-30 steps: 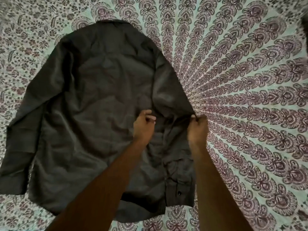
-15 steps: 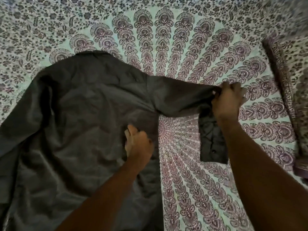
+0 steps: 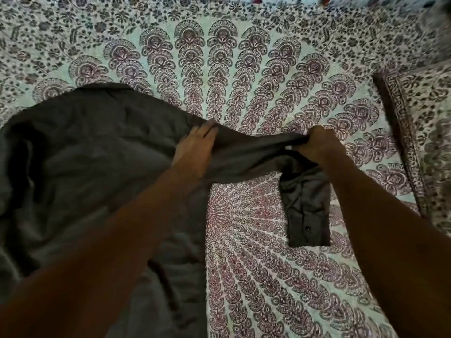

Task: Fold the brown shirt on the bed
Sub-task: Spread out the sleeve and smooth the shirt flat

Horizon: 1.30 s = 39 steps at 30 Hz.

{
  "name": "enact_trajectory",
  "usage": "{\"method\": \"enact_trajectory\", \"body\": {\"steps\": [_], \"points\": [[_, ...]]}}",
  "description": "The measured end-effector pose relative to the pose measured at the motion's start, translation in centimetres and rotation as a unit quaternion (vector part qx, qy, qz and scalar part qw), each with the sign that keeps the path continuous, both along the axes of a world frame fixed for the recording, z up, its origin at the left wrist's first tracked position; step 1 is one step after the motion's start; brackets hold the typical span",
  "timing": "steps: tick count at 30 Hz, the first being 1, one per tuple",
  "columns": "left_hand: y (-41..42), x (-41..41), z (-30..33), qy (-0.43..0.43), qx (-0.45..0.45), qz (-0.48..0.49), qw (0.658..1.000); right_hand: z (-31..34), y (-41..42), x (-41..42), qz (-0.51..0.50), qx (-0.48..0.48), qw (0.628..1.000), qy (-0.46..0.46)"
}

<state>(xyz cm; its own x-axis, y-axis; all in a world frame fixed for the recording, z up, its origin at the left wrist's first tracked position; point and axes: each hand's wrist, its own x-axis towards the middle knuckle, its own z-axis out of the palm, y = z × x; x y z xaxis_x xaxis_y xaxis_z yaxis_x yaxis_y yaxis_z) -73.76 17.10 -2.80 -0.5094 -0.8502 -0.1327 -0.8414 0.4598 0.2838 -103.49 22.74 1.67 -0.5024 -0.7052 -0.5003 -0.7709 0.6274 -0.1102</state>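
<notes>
The brown shirt (image 3: 85,152) lies back-up on the patterned bed sheet (image 3: 244,69), filling the left half of the view. Its right sleeve (image 3: 253,154) is stretched out sideways to the right. My right hand (image 3: 319,145) is closed on the sleeve near its end, and the buttoned cuff (image 3: 307,215) hangs down below that hand onto the sheet. My left hand (image 3: 195,147) rests flat on the shirt at the shoulder end of the sleeve, fingers together, pressing the cloth down.
A pillow (image 3: 424,132) in matching print lies along the right edge of the bed. Bare sheet spreads beyond the shirt at the top and at the lower right.
My right hand drew the sleeve out from the shirt's side to the right. My left hand slid up from the shirt's middle to the shoulder. The view shifted right.
</notes>
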Motion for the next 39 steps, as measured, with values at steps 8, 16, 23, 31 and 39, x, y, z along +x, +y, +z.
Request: {"method": "enact_trajectory", "body": {"steps": [8, 16, 23, 31, 39], "points": [[-4.0, -6.3, -0.6, -0.046, 0.050, -0.106, 0.992, -1.4, 2.5, -5.2, -0.083, -0.128, 0.981, -0.116], [-3.8, -7.0, -0.6, 0.033, 0.061, 0.103, 0.992, 0.2, 4.1, -9.5, 0.052, 0.052, 0.973, -0.221], [-1.5, -9.0, -0.6, 0.048, 0.063, 0.181, 0.980, -2.5, 5.2, -10.5, -0.123, -0.113, 0.952, -0.257], [-0.7, -10.0, -1.5, 0.070, 0.028, 0.229, 0.971, 0.6, 4.2, -15.1, 0.148, 0.092, 0.981, -0.091], [0.4, -10.9, -1.2, 0.113, 0.014, 0.265, 0.957, 1.7, 5.5, -16.9, 0.069, 0.096, 0.989, -0.093]]}}
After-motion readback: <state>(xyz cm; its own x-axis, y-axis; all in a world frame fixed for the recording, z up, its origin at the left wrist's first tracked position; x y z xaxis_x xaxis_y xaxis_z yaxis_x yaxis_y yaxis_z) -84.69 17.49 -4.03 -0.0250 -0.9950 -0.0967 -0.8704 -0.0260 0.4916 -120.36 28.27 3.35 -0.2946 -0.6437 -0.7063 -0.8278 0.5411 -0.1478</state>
